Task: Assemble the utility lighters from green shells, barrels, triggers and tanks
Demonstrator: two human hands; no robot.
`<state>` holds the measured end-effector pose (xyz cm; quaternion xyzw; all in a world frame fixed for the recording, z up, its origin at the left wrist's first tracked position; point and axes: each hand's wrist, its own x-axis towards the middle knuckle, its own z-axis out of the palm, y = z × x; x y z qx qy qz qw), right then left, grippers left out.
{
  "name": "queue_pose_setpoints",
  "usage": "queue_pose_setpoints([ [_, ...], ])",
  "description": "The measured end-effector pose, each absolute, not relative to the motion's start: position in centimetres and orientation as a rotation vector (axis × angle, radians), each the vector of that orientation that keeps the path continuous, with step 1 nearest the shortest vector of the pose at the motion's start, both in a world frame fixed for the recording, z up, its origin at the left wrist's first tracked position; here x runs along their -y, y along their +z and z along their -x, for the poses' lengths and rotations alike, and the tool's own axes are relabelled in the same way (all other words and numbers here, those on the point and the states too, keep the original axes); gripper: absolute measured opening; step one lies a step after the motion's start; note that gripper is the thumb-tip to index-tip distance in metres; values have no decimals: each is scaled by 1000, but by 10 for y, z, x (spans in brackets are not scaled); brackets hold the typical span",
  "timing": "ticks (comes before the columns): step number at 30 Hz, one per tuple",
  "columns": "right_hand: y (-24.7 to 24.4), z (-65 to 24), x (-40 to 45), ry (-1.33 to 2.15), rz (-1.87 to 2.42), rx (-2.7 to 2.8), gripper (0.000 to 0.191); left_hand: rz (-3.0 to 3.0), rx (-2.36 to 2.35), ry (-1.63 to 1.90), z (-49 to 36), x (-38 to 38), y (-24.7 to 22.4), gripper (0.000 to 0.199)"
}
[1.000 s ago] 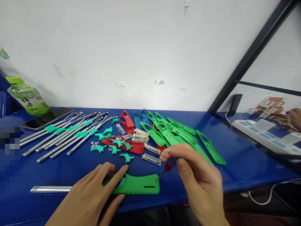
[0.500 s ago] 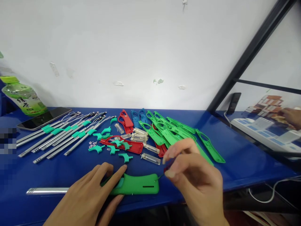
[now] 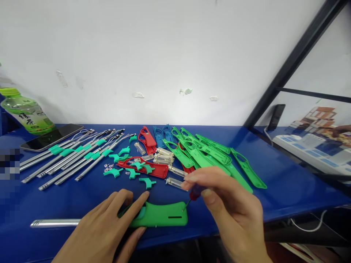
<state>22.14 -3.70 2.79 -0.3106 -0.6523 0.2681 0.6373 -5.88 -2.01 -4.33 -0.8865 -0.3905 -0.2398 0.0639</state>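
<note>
A green lighter-shaped body (image 3: 164, 214) with a silver tube (image 3: 55, 223) lies flat at the table's front edge. My left hand (image 3: 109, 219) grips it around the middle, thumb at the near side and fingers over the top. In my right hand (image 3: 227, 208) is a small screwdriver (image 3: 195, 193) with a dark red handle. Its thin shaft slants down to the upper right corner of the green body, where the tip touches or nearly touches. Just behind the green body lies a teal trigger piece (image 3: 147, 182).
Behind my hands are green shells (image 3: 203, 155), a red shell (image 3: 156, 169), blue shells (image 3: 163, 137), clear tanks (image 3: 163, 157) and tubes with wires (image 3: 90, 160). A phone (image 3: 52, 137) and bottle (image 3: 27, 113) stand at the left. A dark frame (image 3: 296, 62) rises at the right.
My right hand's fingers have shifted and opened somewhat around the screwdriver, whose red handle shows more now. The view has moved slightly. My left hand keeps its hold.
</note>
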Motion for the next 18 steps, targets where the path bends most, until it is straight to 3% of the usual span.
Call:
queue_pose_setpoints([
  [4,27,-219,37,567,731,1429,12,2675,1157,-746,60,21,-41,52],
  [10,24,-218,38,613,740,1428,32,2656,1145,-744,58,20,-42,54],
  [14,20,-220,36,582,770,1439,13,2584,1067,-800,58,15,-45,52],
  [18,19,-222,35,536,778,1447,20,2557,1033,-798,59,14,-46,52],
])
